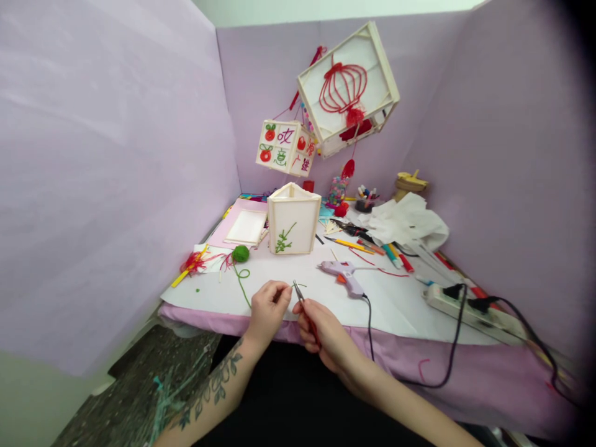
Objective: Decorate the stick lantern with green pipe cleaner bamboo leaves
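At the table's front edge, my left hand (269,304) is closed in a pinch on green yarn (243,287). The strand comes from a green yarn ball (241,253) farther back on the left, and a short end pokes out past my fingers. My right hand (321,326) is wrapped around small red-handled scissors (298,292), whose metal tips are at that yarn end. Behind both hands stands a three-sided white lantern (298,226) with a pale frame. A green bamboo-like yarn design (285,239) decorates its front panel.
A glue gun (342,274) lies right of my hands, its cord hanging over the edge. Farther right is a power strip (470,310). Pliers (349,227), pencils and markers lie behind. Two decorated lanterns (347,90) hang above. Crumpled white paper (410,220) is at back right.
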The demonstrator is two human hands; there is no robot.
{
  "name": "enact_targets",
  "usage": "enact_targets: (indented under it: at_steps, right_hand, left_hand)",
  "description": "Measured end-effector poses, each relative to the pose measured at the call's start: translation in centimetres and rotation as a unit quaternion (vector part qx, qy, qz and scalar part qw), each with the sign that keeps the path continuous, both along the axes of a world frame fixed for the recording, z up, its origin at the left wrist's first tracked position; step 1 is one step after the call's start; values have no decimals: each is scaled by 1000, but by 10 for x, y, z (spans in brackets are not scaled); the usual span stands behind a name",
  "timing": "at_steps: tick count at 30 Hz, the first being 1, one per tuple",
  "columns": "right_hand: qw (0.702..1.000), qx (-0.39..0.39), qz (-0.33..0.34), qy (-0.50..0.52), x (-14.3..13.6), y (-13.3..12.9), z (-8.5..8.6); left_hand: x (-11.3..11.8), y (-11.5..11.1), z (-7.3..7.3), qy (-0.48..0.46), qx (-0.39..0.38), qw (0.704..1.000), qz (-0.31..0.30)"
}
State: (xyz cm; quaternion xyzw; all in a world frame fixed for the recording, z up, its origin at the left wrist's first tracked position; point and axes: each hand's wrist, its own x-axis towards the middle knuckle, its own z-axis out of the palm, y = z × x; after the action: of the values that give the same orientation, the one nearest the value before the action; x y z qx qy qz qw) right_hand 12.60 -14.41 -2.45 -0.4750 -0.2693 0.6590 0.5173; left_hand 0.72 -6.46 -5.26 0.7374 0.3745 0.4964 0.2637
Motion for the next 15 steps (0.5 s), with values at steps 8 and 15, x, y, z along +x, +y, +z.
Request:
enact_targets:
  at_steps: [8, 15]
  right_hand:
    - [999, 24, -6, -27, 5, 4, -2]
    - [923, 158, -92, -339, 24, 21, 0]
  left_hand:
    - [-1, 3, -1, 8, 6, 1000, -11]
    - [-1, 3, 1, 19, 26, 998, -59]
